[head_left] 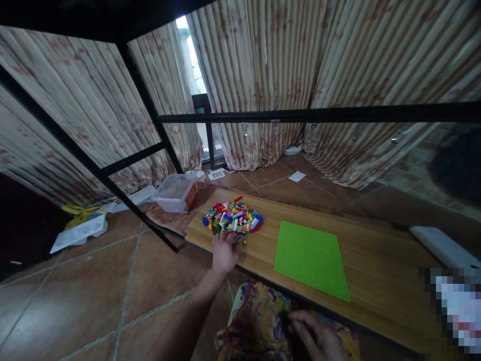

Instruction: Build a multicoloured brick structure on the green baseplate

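A heap of small multicoloured toy bricks (235, 216) lies on the left part of a low wooden board. My left hand (224, 250) reaches to its near edge, fingers apart and touching the bricks. A dark brick sits beside its fingertips, and what is under the fingers is hidden. Low over my patterned clothing, my right hand (319, 337) is blurred, with its fingers curled together. Something dark shows at those fingertips, too unclear to name. To the right of the heap a bright green studded baseplate (311, 260) rests flat on the board.
A clear plastic box (175, 193) with an orange label stands past the left end of the wooden board (259, 250). Black metal frame bars (263, 119) surround the area. Curtains hang behind. A white object (447, 246) lies at the right, and papers (297, 176) are on the tiled floor.
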`<state>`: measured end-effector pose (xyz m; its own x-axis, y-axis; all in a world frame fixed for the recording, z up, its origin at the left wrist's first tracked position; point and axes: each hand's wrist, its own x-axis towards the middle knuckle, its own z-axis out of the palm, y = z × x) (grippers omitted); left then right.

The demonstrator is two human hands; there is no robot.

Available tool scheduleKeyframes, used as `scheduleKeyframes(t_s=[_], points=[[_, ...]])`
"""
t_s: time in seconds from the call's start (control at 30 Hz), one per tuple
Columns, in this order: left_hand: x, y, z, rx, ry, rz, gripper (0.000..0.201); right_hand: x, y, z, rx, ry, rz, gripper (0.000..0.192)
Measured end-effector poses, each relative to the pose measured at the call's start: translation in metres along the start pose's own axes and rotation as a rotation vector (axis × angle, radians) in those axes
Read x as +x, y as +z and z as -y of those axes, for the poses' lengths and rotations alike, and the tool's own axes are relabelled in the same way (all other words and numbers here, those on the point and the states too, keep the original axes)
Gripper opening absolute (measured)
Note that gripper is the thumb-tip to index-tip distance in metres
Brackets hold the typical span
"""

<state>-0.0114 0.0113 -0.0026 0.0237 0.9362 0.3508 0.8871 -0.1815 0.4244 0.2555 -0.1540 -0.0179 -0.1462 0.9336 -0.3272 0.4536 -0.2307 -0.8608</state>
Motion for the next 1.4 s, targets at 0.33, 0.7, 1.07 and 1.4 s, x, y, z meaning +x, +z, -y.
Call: scheduleKeyframes(t_s=[0.33,0.7,1.07,1.4], points=[[0.009,0.017,-0.001,0.017,0.078,0.029,0.017,0.032,0.000,0.048,0.043,-0.090,-0.022,0.036],[-0.006,-0.003,-0.045,-0.610,-0.079,0.053,0.017,0.061,-0.005,0.059,0.224,-0.039,-0.128,0.039],[-0.035,0.002,-0.119,-1.452,-0.527,0.401,0.028,0.088,0.011,0.096,0.843,0.083,-0.355,0.045],[0.017,-0.033,-0.004,-0.184,-0.589,-0.093,0.029,0.081,-0.047,0.057,0.405,0.047,-0.593,0.044]])
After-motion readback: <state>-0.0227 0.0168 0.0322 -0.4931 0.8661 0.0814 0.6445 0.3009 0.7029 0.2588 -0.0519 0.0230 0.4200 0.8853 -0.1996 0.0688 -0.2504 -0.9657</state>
